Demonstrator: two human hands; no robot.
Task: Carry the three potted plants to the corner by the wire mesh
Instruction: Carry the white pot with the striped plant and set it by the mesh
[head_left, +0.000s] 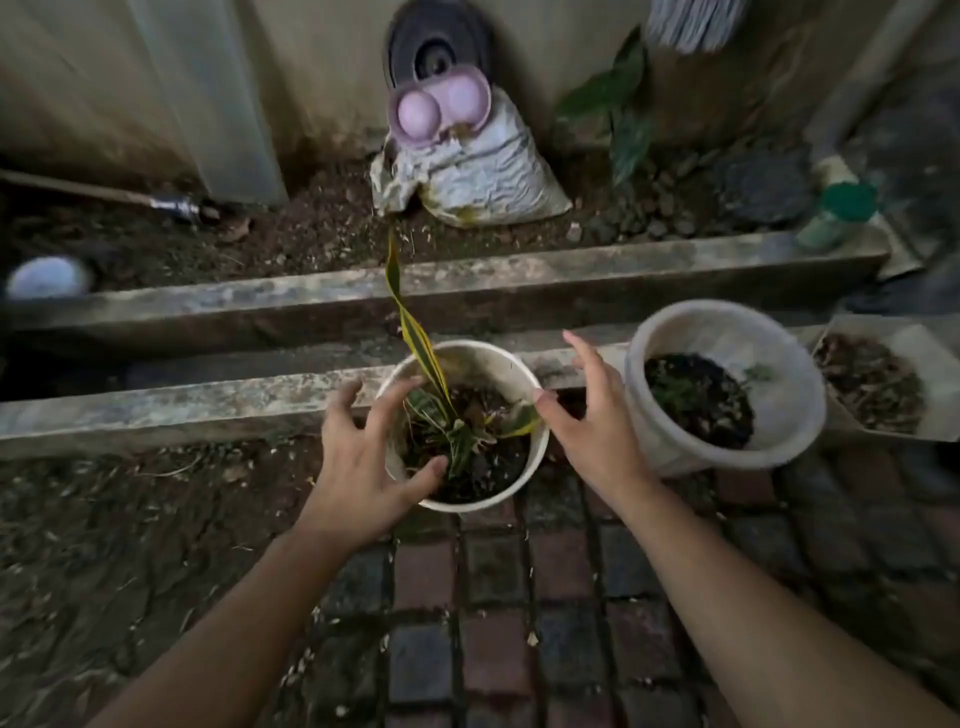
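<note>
A white pot (498, 358) with a long yellow-edged leaf (402, 306) stands on the brick paving by a concrete curb. My left hand (363, 467) hovers over its left rim, fingers spread, holding nothing. On the pot's right side my right hand (592, 426) is also spread and empty. A second white pot (727, 332) with dark soil and a tiny plant stands to the right. A rectangular planter (930, 364) with dry litter sits at the far right edge.
Two concrete curbs (467, 291) run across, with a soil bed behind them. A crumpled white sack (478, 171) with a pink container (441, 109) on top leans at the wall. A leafy plant (623, 109) and a green can (841, 208) stand to the right.
</note>
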